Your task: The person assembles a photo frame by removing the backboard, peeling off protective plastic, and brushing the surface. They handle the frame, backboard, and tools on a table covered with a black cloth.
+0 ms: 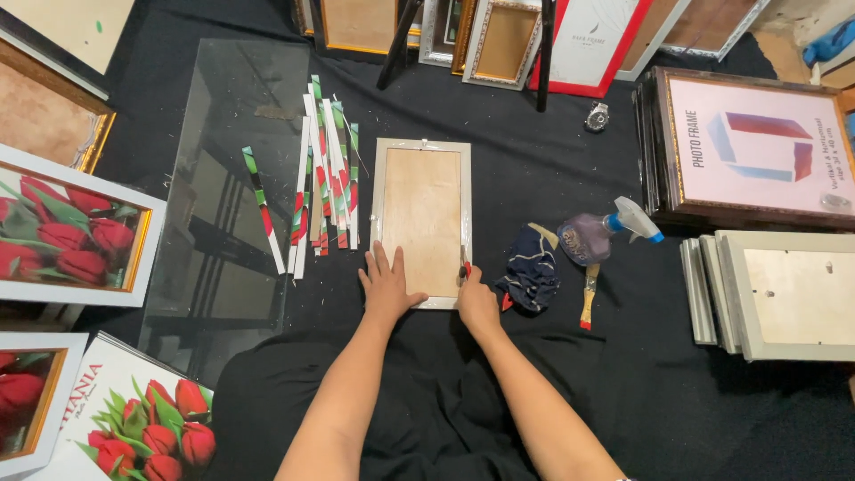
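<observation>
Both forearms reach up from the bottom centre of the picture to a small picture frame that lies face down, its brown backing board up, on the black cloth in the middle of the picture. The left hand lies flat and open, fingers spread, pressing on the lower left corner of the frame and gripping nothing. The right hand is closed around a small red-handled tool, whose tip meets the lower right edge of the frame; the kind of tool is too small to tell.

Just left of the frame lies a loose fan of cut strips printed in red, green and white, and left of those a sheet of clear glass flat on the cloth. Just right of the right hand sit a crumpled dark rag, a spray bottle lying on its side with a blue and white trigger, and a small paintbrush with a wooden handle. None of these lies between the hands and the frame.

At the right edge a stack of silver frames lies face down, with a stack of dark frames above it. Tulip prints in white frames fill the left edge, and more frames lean along the top.
</observation>
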